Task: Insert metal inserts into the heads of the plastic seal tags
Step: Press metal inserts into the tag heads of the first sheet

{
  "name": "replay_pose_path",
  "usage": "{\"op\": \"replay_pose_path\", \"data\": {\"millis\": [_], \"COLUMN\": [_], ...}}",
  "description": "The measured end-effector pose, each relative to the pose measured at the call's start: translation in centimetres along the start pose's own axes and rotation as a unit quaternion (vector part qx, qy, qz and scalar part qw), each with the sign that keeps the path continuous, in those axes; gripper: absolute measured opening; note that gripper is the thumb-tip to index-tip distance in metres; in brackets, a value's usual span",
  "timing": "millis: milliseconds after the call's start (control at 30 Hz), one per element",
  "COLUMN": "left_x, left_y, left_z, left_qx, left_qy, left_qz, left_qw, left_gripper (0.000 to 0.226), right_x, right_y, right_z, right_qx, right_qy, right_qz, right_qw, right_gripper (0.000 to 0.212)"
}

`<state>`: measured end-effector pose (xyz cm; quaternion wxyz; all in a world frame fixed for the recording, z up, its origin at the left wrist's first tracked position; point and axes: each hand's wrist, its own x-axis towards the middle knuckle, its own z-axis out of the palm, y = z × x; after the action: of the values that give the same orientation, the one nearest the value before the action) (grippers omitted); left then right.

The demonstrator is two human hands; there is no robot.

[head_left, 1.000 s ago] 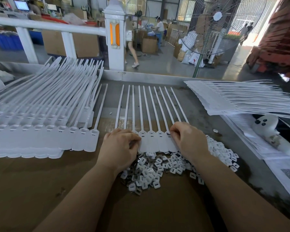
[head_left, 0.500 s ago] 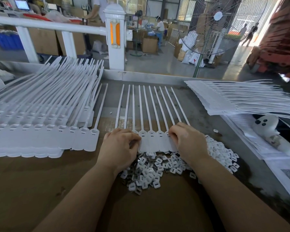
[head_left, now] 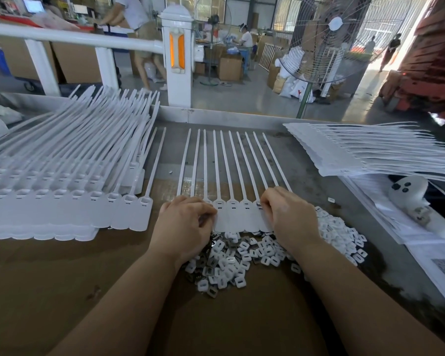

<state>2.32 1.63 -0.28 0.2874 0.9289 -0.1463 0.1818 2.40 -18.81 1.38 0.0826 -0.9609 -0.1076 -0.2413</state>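
Head view: a row of white plastic seal tags lay flat at the centre of the counter, heads toward the near side, thin tails fanning out toward the far edge. The left hand rested knuckles-up on the left end of that row, fingers curled under over the tag heads; whether its grip held anything could not be told, as the fingertips were hidden. The right hand sat on the right end of the row, fingers curled down onto a tag head with a small dark piece just visible at the fingertips; whether that grip was pinching it could not be told either. Just near of the tag heads, between and beneath both wrists, lay a loose heap of metal inserts, small white and grey pieces, spreading to the right past the right wrist. To the left, a large overlapping stack of tags covered the counter, heads near, tails angled far-right. At far right lay another stack of tags with tails pointing right. Near it, on printed sheets, rested a white object with three dark dots. A white railing and a standing fan stood beyond the counter.
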Motion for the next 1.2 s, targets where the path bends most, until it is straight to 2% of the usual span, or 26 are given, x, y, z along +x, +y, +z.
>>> {"op": "replay_pose_path", "data": {"millis": [433,500,600,767,1067,1200], "left_x": [-0.1,-0.1,-0.1,0.0,0.0,0.0], "left_y": [0.0,0.0,0.0,-0.1,0.0,0.0], "left_z": [0.0,0.0,0.0,0.0,0.0,0.0], "left_qx": [0.002,0.002,0.002,0.001,-0.001,-0.004], "left_qy": [0.002,0.002,0.001,0.005,0.006,0.004], "left_qz": [0.0,-0.001,0.001,0.003,0.0,-0.002], "left_qw": [1.0,1.0,1.0,1.0,1.0,1.0], "left_gripper": [0.018,0.018,0.018,0.018,0.017,0.018], "right_x": [-0.2,-0.2,0.2,0.9,1.0,0.8], "right_y": [0.3,0.4,0.7,1.0,0.6,0.5], "right_z": [0.1,0.1,-0.2,-0.4,0.0,0.1], "right_qx": [-0.043,0.009,0.108,0.157,0.057,0.037], "right_qy": [-0.058,-0.036,-0.021,-0.034,-0.045,-0.023], "right_qz": [-0.039,-0.013,0.071,0.109,0.059,0.042], "right_qw": [0.997,0.999,0.991,0.981,0.996,0.998], "right_gripper": [0.021,0.021,0.016,0.01,0.018,0.017]}}
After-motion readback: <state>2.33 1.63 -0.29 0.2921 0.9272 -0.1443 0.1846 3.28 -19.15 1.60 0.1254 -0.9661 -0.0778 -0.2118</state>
